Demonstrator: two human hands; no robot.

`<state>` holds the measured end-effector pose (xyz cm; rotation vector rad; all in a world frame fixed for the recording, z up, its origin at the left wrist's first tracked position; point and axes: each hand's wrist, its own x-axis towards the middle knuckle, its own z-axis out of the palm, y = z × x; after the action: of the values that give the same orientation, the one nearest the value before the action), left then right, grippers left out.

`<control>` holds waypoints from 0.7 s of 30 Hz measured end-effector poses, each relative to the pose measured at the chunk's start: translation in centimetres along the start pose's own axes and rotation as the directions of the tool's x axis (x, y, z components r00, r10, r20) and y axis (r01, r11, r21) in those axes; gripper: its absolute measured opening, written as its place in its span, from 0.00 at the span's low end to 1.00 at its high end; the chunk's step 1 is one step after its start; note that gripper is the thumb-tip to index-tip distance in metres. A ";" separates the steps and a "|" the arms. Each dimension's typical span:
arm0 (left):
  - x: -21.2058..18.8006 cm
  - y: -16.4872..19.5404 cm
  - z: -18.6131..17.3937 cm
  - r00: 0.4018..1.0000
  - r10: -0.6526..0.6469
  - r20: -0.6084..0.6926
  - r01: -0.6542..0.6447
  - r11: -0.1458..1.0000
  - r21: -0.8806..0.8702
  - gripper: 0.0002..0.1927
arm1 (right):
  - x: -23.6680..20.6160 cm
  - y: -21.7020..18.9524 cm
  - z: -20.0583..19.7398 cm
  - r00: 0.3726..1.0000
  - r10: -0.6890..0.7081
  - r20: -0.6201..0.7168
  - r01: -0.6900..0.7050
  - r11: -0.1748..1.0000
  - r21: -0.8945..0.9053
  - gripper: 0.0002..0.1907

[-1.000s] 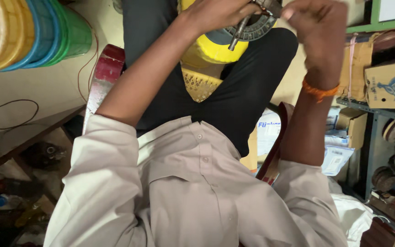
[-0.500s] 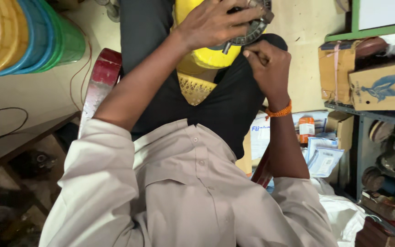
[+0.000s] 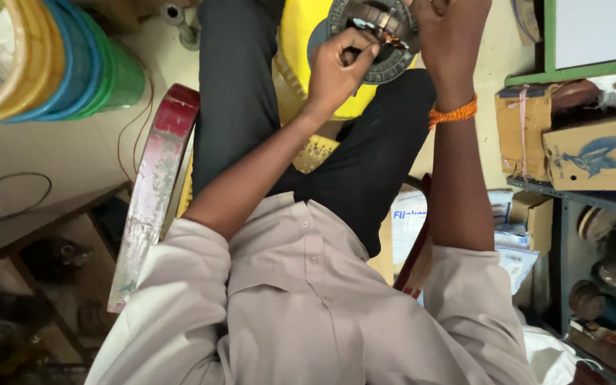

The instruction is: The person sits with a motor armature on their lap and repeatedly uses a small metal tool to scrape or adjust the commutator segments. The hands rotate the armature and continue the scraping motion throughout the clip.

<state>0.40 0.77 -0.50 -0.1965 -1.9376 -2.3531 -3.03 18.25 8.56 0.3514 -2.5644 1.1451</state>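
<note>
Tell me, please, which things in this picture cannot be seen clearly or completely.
- Right hand, head view: its fingertips are cut off by the top edge.
- Round metal part, head view: its top is cut off, and the left hand covers its near side.
- Whatever the left hand pinches: too small to identify.

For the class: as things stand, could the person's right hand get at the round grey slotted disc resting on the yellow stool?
Probably yes. The right hand is already raised right beside the round grey disc at its edge, nothing lies between them, and the left hand covers only the opposite side.
</note>
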 end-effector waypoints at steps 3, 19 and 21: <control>-0.4 -1.1 0.9 0.989 -0.141 -0.043 0.134 0.982 -0.132 0.07 | 0.0 2.6 0.8 0.999 0.026 0.034 -0.026 1.000 0.007 0.16; 0.1 1.4 2.1 0.938 0.323 -0.122 -0.198 0.793 0.576 0.14 | -3.4 5.4 -3.9 0.770 0.605 0.203 -0.633 0.681 0.370 0.04; 0.5 1.6 1.2 0.838 0.544 0.050 -0.430 0.600 0.675 0.18 | -3.5 4.4 -4.9 0.786 0.590 0.184 -0.611 0.693 0.383 0.04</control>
<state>0.21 1.63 1.37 -0.4020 -2.1413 -1.1931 -0.42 25.13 7.31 -0.4388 -2.5086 1.9575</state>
